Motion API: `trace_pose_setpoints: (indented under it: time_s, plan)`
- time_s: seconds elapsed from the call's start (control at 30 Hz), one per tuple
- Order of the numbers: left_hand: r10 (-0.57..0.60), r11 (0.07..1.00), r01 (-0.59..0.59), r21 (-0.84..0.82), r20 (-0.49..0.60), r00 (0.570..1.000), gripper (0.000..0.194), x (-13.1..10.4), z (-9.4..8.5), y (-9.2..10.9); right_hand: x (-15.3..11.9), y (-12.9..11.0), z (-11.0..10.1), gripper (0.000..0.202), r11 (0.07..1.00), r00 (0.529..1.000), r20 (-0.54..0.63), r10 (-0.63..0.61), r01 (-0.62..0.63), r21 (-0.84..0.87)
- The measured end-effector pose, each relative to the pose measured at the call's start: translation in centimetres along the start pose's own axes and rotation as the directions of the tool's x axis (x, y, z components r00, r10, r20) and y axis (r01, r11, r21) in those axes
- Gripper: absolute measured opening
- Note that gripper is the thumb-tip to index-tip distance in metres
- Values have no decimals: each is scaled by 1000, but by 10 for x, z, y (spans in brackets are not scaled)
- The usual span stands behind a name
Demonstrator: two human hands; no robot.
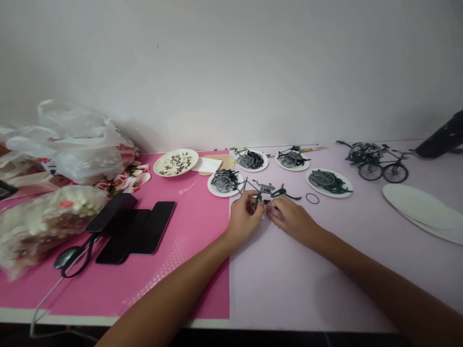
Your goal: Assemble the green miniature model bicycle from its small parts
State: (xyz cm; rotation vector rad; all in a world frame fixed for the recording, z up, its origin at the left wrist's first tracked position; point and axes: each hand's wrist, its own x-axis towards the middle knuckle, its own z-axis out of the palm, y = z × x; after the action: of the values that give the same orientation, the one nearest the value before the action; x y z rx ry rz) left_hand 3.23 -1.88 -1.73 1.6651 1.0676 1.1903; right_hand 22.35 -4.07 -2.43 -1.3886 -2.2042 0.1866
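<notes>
My left hand [245, 216] pinches a small dark green model bicycle frame [259, 196] near the middle of the table. Close beside it, my right hand [289, 216] has its fingertips pressed together by the frame's lower end; what they hold is too small to make out. Just beyond both hands lie grey plastic parts [265, 186] and a loose dark green part [285, 192]. A thin black ring [312, 198] rests on the table to the right of them.
Plates of model bicycle parts [347, 193] stand behind the hands. Assembled model bicycles [383, 168] and white plates [419, 205] are at the right. On the pink left side are a plate of small pieces [159, 168], phones [154, 229], a cable and plastic bags [83, 144].
</notes>
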Motion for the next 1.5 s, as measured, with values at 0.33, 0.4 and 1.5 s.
trace_pose_setpoints:
  time_s: [0.33, 0.4, 1.5]
  plan:
    - [-8, 1000, 8, 24, 2, 1000, 26, -2, -1, 6, 0, -2, -3, 23, 998, 998, 10, 66, -66, 20]
    - [-12, 1000, 12, 24, 7, 1000, 26, -2, -1, 6, 0, -3, -4, 23, 996, 997, 25, 79, -80, 36]
    - [92, 952, -117, 282, 102, 991, 29, -5, 1, 8, 5, -9, -10, 25, 965, 853, -519, -53, 176, 192]
